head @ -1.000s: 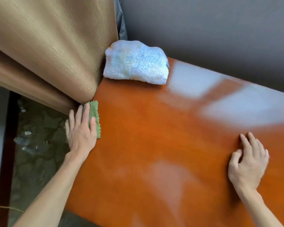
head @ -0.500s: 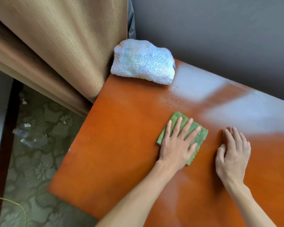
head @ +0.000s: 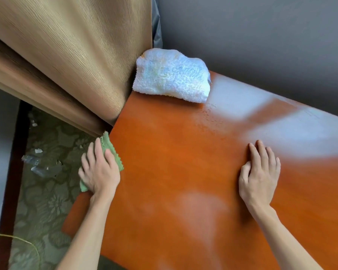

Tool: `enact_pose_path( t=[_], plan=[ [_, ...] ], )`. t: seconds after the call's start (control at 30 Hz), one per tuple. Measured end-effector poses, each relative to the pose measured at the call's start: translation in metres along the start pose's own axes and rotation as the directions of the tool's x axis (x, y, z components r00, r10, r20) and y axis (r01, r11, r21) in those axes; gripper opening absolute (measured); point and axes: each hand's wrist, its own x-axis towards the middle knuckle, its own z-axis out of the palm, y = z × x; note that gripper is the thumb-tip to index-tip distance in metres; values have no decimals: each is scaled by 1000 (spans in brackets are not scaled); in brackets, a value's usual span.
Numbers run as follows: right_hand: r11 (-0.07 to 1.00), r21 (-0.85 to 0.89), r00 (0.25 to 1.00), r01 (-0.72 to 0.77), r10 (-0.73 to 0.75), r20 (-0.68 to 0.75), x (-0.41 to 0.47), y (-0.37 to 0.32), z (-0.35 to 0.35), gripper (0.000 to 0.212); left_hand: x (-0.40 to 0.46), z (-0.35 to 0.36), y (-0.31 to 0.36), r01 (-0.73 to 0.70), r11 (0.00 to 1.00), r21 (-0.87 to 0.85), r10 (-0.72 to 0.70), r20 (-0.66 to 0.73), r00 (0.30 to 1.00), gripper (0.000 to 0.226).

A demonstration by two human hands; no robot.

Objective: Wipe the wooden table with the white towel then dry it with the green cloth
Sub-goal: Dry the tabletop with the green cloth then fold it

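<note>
The glossy orange-brown wooden table [head: 180,152] fills the middle and right of the head view. A bunched white towel [head: 172,75] lies at its far left corner, against the wall. My left hand [head: 99,170] presses flat on the green cloth [head: 111,151] at the table's left edge; part of the cloth hangs past the edge and most of it is hidden under my palm. My right hand [head: 260,172] rests flat on the bare tabletop to the right, fingers spread, holding nothing.
A tan ribbed curtain [head: 70,55] hangs against the table's left far corner. A grey wall [head: 261,36] runs behind the table. Below on the left is a patterned green carpet [head: 45,191] with small bits of litter and a dark wooden post [head: 12,182].
My left hand has slid the green cloth from the middle of the table back to the left edge. My right hand has stayed flat on the tabletop.
</note>
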Motion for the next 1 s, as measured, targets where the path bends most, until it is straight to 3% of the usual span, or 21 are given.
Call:
enact_pose_path(
  t=[0.17,0.3,0.43,0.57,0.6,0.63,0.73,0.8,0.9,1.0],
  plan=[
    [1000,12,1000,-4,5,-17,1,-2,-1,51,37,29,99,-51,998,-27,49,-77,996,62],
    [1000,24,1000,-8,8,-12,2,-1,-2,51,1,52,161,-331,940,80,338,-102,936,61],
    [999,39,1000,-21,22,-21,2,-1,-1,51,-72,78,194,-617,782,86,623,-53,781,60],
    [994,105,999,-39,41,-17,3,-1,-3,51,-129,92,208,-884,463,65,875,130,467,61],
    [991,126,999,-43,46,-15,3,0,-3,51,-128,92,205,-899,435,48,889,137,437,61],
    [986,157,999,-49,52,-12,4,1,-4,51,-119,90,200,-884,466,27,878,112,466,61],
    [945,320,998,-60,54,28,5,10,-12,50,-64,74,174,-690,722,40,691,-10,723,53],
    [932,358,999,-47,34,42,8,25,-22,50,-22,59,158,-555,825,104,561,-29,827,54],
    [955,282,995,-92,95,4,17,69,-41,49,3,49,159,-424,900,103,426,-5,905,60],
    [960,185,976,-210,217,-21,28,125,-60,48,-22,59,187,-384,920,75,385,3,923,64]
  ],
)
